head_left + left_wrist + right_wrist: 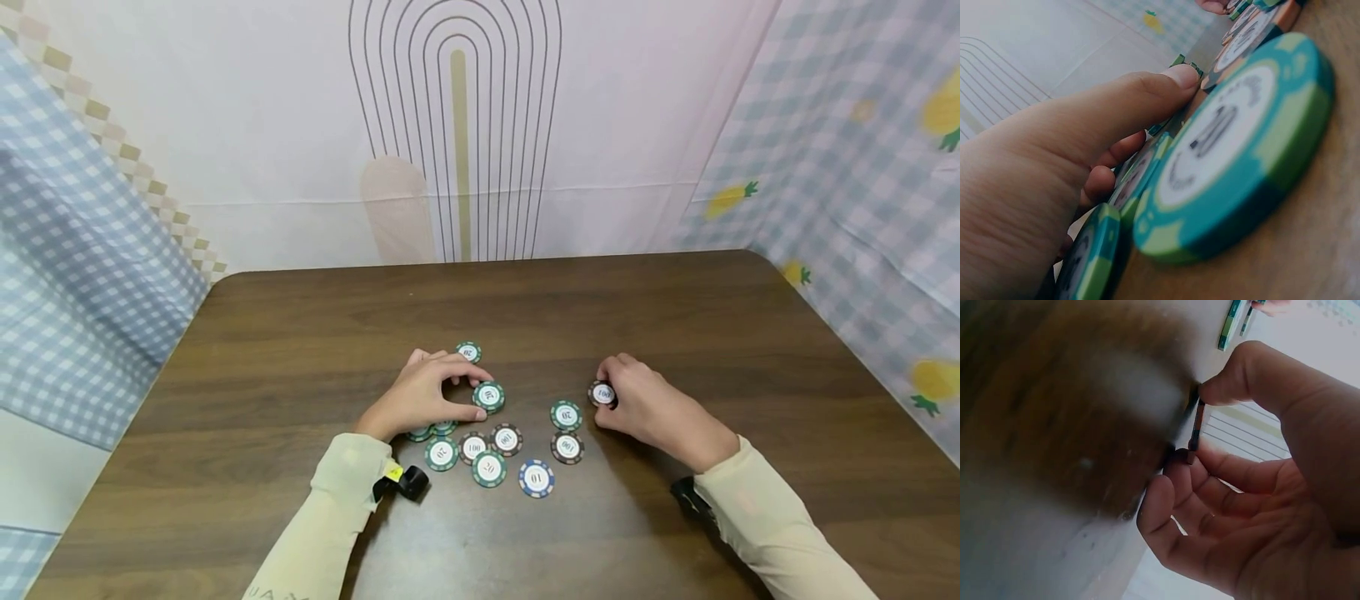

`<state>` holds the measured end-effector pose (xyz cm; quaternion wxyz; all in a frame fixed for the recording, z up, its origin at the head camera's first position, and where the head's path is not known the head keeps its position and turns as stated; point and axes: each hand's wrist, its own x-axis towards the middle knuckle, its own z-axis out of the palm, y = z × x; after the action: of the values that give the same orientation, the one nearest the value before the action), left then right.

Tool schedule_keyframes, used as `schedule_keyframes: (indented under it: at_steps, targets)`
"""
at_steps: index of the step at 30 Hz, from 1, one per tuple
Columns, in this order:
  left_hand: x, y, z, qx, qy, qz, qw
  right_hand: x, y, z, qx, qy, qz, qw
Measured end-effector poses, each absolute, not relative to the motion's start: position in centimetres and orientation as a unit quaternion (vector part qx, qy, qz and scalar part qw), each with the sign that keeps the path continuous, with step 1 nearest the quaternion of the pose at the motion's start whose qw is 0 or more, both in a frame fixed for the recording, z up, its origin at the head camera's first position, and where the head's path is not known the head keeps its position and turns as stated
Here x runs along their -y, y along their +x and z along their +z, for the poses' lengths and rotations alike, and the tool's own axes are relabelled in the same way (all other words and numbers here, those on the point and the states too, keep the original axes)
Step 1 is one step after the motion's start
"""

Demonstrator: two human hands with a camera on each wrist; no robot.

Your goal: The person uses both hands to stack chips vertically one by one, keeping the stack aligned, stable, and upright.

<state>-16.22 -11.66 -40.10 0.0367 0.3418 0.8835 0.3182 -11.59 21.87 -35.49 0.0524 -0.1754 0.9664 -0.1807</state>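
– what is held?
– by the half-closed left hand (423, 396), a green chip (489, 397) is pinched between thumb and finger, beyond the nearer loose chips (489, 469); a dark chip (602, 393) is gripped likewise by the right hand (648, 408), off to their right.
– what should be minded?
– edges should be gripped lightly, nothing nearby nudged.

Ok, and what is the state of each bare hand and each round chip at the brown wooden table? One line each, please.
Bare left hand: pinching a round green-and-white chip.
Bare right hand: gripping a round dark brown-and-white chip.
Round blue-and-white chip: flat on the table, number up.
Other round green chips and brown chips: lying on the table, some partly covered.
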Motion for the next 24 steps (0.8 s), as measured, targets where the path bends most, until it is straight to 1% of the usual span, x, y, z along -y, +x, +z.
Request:
schedule_keyframes:
  at_steps: [13,24]
  targets:
    - [11.6,-16.2,-40.3,-0.886,0.337,0.316,0.039,-22.1,-11.1,-35.8,-0.951,-0.207,-0.230,0.010]
    - [11.6,-16.4,-40.2,-0.886,0.340,0.313,0.037,-20.7,-11.2,-35.6,-0.938,-0.224,-0.266,-0.001]
